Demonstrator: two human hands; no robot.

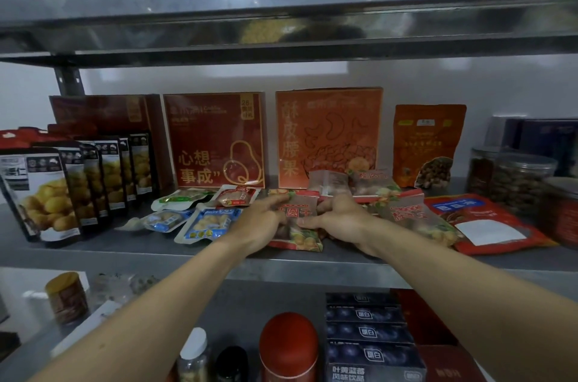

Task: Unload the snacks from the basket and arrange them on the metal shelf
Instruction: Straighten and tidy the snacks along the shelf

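Both my hands reach onto the middle level of the metal shelf [131,248]. Between them lies a red-and-clear snack bag with red characters [297,213]. My left hand [261,222] holds its left edge, fingers curled over the top. Its right edge is held by my right hand [339,219], thumb on the bag's face. More bags of the same kind [403,209] lie in a loose pile just right of and behind it. The basket is not in view.
Small blue packets [209,222] lie left of my hands, and a row of upright black pouches [62,181] stands at far left. Red and orange boxes [328,138] lean on the back wall. Jars [519,181] stand at right. Bottles and blue cartons [369,350] fill the lower level.
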